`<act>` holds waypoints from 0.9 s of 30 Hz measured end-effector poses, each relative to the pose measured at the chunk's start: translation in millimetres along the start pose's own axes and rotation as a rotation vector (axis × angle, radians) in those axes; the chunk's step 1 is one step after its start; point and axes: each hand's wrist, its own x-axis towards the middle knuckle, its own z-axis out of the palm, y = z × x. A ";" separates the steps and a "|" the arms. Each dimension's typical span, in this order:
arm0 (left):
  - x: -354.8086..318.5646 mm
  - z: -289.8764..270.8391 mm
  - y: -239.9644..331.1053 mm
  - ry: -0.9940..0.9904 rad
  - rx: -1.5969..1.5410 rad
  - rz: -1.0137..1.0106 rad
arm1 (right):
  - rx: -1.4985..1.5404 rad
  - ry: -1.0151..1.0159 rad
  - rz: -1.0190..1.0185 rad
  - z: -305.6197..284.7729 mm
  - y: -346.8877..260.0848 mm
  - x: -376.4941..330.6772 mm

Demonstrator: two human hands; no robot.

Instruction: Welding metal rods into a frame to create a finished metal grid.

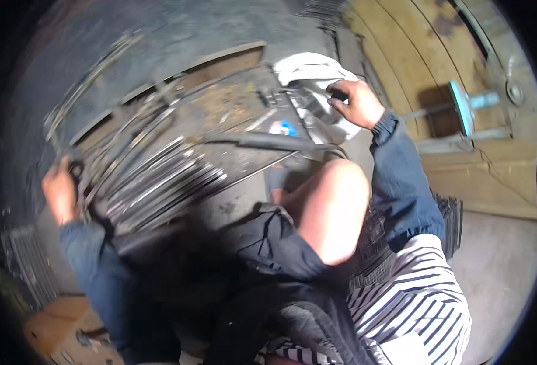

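At the far left, my left hand (59, 190) is by the end of the worktable, next to a dark metal piece (77, 168); motion blurs its fingers, and whether it grips anything is unclear. Over a white cloth or bag (305, 66) at the right end of the table hovers my right hand (361, 104), its thumb and fingers curved apart with nothing visible between them. A tool with a long grey cylindrical handle (277, 142) lies across the table near my knee. Several shiny metal rods (165, 182) are laid side by side nearer the left hand.
Long dark bars (131, 143) lie beyond the rods. A raised metal edge (229, 61) runs along the table's far side. To the right stand a yellowish panel (396, 55) and a light-blue disc-shaped part (461, 108). Stacked dark bars (449, 225) sit beside my right arm.
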 end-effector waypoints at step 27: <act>31.4 -60.0 -46.9 0.024 0.250 -0.039 | -0.435 -1.080 -0.012 260.1 243.6 -32.3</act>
